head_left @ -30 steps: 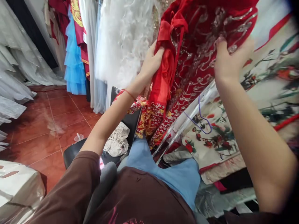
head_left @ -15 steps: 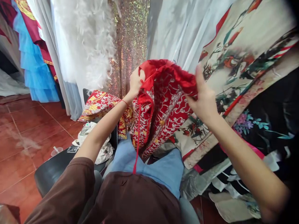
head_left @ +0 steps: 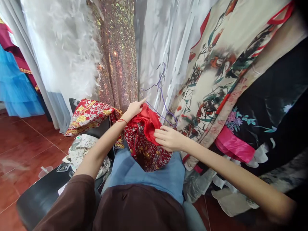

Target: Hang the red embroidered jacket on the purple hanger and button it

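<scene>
A red embroidered garment (head_left: 154, 157) with silver and gold patterning lies bunched over my lap. Its plain red lining (head_left: 148, 120) is folded outward along the top edge. At the left end of that edge, my left hand (head_left: 133, 110) is closed on the cloth, its index finger pointing out towards the hanger. My right hand (head_left: 169, 138) pinches the red lining from the right, fingers bent over the fabric. Just beyond both hands is a purple wire hanger (head_left: 161, 91), its lower part close behind the garment; whether they touch I cannot tell.
Another piece of red and gold embroidered cloth (head_left: 88, 115) rests over a black chair at my left, near a dotted white cloth (head_left: 83, 149). Ahead hang a sequined curtain (head_left: 116, 64), a white feathered piece (head_left: 64, 48) and a bird-print garment (head_left: 211, 73). Dark clothing hangs at right.
The garment has come down towards my lap and its spread opening has collapsed. My right hand has moved down and left, nearer the left one. The purple hanger now shows in full.
</scene>
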A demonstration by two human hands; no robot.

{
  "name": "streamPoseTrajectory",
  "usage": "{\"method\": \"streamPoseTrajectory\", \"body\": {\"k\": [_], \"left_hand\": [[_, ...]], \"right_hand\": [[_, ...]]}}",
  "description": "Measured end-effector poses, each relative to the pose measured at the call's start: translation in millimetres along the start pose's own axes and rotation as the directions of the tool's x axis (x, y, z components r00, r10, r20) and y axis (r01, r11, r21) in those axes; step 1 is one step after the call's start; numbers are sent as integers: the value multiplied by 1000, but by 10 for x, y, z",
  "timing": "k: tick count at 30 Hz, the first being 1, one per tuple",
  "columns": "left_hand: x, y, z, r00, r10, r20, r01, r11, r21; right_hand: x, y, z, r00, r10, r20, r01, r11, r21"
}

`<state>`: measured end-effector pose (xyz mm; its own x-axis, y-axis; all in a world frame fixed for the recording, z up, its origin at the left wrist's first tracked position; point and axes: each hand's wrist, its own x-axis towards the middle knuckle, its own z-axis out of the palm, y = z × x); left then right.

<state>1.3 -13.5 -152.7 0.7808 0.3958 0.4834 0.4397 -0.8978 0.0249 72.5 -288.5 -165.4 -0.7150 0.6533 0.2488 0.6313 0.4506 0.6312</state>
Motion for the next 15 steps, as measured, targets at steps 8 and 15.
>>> {"method": "streamPoseTrajectory", "body": {"k": [8,15], "left_hand": [[41,386,219,970,138,200,-165,978,125],[-30,448,315,983,86,160,-105,988,115]], "right_hand": [[-308,-99,71,853,229,469,-344,923,174],[-1248,356,266,629,535,563,-591,800,-100]]}}
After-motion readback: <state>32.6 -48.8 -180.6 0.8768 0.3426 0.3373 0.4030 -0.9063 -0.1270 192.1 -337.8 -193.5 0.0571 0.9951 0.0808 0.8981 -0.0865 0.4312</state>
